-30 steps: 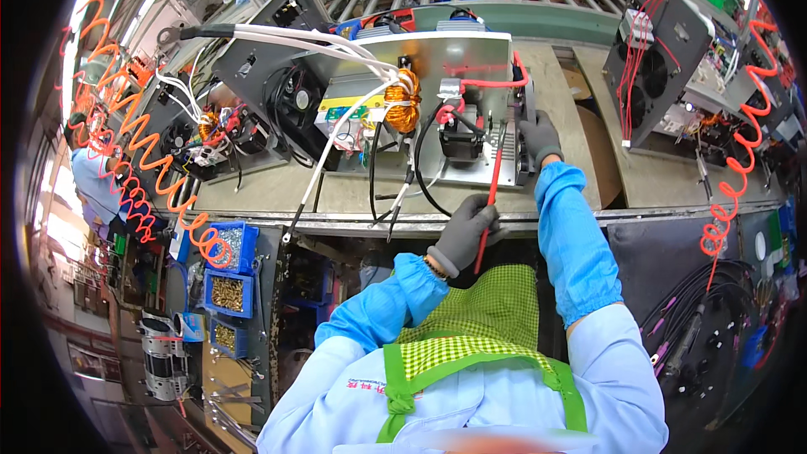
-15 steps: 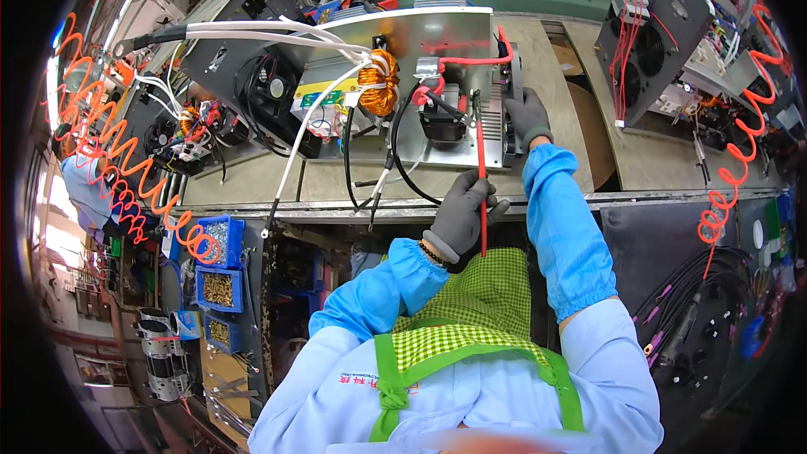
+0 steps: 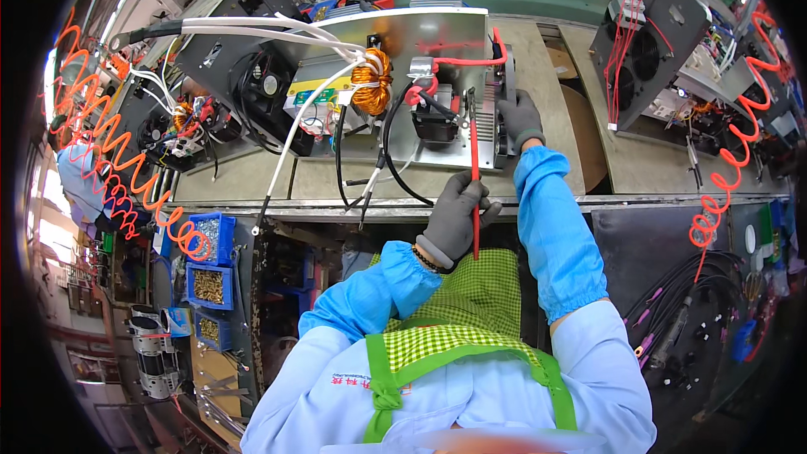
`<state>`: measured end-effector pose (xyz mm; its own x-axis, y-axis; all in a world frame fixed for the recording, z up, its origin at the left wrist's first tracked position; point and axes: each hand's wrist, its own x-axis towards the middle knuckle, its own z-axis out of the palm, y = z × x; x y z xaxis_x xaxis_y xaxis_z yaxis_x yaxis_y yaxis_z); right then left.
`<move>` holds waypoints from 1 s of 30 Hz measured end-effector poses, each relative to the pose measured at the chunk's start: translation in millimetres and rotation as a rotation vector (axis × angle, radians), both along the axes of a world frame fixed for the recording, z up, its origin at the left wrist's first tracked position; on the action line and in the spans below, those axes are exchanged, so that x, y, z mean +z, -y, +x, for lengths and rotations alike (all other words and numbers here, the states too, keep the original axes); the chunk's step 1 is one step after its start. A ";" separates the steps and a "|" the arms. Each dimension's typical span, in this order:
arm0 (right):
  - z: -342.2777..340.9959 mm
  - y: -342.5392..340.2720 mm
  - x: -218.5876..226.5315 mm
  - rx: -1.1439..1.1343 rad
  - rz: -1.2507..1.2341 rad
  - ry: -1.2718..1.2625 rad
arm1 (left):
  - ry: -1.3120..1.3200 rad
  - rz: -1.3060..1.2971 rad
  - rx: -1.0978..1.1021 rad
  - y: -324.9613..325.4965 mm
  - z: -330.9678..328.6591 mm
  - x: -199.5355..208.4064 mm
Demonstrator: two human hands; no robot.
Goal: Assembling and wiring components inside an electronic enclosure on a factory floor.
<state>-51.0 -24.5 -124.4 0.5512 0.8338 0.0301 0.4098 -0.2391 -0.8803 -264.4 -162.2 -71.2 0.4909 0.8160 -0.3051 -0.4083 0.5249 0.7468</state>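
Electrical assembly (image 3: 402,101), near bench edge (image 3: 319,205), room rightward

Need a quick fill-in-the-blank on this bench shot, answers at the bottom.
1. The red-handled tool is held in the person's ____ hand.
2. The right hand is at the ____ (left/right) end of the metal unit.
3. The checked apron has a plain ____ border.
4. The three bins of small parts at the picture's left are ____ in colour.

Missing words: left; right; green; blue.
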 end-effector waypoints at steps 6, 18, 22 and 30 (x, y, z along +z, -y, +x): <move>1.9 -0.6 -4.0 -0.045 0.057 -0.003 | 0.041 -0.098 -0.033 -9.0 5.5 -3.2; 5.0 -5.6 -11.1 0.000 0.074 -0.019 | -0.067 0.033 0.008 -2.2 -10.1 -0.1; 11.0 -11.5 -19.6 0.008 0.059 -0.020 | -0.159 0.111 -0.163 11.3 -46.5 3.4; -18.2 3.8 -0.4 0.195 0.118 -0.566 | -0.421 0.145 -0.129 97.0 -231.0 -1.9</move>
<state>-69.2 -28.3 -124.7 0.3458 0.9300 -0.1248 -0.1032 -0.0945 -0.9902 -495.3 -259.1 -73.1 0.4492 0.8052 -0.3872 0.0084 0.4295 0.9030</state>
